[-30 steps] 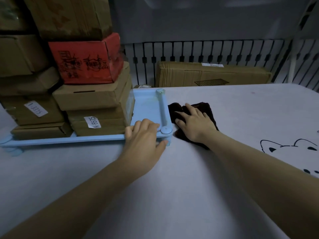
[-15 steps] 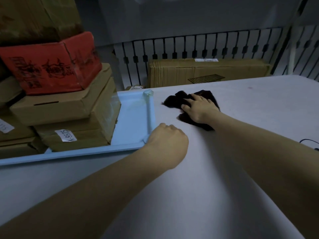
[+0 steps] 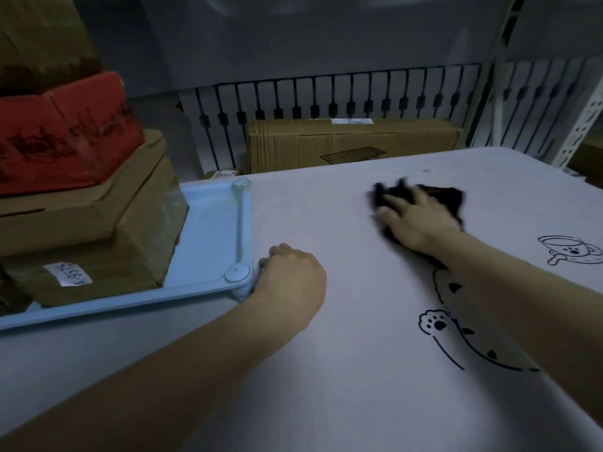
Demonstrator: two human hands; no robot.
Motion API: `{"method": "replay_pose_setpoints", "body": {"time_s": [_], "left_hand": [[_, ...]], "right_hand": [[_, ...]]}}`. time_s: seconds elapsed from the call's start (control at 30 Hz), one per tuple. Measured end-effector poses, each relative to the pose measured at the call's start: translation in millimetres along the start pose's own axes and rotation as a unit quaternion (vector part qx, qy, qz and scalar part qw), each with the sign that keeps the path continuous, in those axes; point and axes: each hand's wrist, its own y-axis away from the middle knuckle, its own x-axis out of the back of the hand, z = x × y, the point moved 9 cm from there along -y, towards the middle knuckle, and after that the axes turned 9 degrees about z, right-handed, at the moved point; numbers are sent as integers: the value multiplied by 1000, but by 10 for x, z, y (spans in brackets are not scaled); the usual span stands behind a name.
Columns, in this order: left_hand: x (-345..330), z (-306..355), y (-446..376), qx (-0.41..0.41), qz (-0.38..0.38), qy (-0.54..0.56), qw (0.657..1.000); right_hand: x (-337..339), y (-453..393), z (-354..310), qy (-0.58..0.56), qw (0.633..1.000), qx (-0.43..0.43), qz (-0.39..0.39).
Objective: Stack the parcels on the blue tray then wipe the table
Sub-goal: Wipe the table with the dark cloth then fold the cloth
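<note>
The right hand (image 3: pixel 416 220) is lying flat on a dark cloth (image 3: pixel 452 199), fingers spread and fairly straight, pressing it against the table (image 3: pixel 342 386); the cloth is showing past the fingertips and along the far side of the palm, its edges blurred, so most of it is sitting under the hand itself. The left hand (image 3: pixel 288 282) is curling round the near right corner of the blue tray (image 3: pixel 208 243), knuckles up, the fingers wrapped against the corner post (their tips are hidden behind the hand); the tray is stretching away to the left of that grip, well apart from the cloth. The parcels (image 3: pixel 94 230) are standing stacked on the tray's left part: brown cardboard boxes below, a red box (image 3: pixel 62 132) above them, one brown box bearing a white label. Line drawings of a paw and a cup are showing on the table covering near the right forearm; a long flat carton (image 3: pixel 352 145) is lying behind the table against a barred railing.
</note>
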Motion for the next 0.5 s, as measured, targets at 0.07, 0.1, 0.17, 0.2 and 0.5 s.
{"method": "replay_pose_setpoints", "body": {"time_s": [0.07, 0.1, 0.17, 0.2, 0.5], "left_hand": [[-16, 20, -11, -2, -4, -20, 1000], [-21, -4, -1, 4, -6, -25, 1000], [31, -15, 10, 2, 1, -33, 999], [65, -21, 9, -4, 4, -36, 999], [105, 207, -586, 9, -53, 145, 988]], "right_hand": [[-84, 201, -621, -44, 992, 116, -28], [-111, 355, -933, -60, 982, 175, -41], [-122, 623, -1276, -85, 962, 254, -57], [-118, 693, -1290, -95, 956, 272, -59], [258, 123, 694, -28, 998, 47, 19]]}}
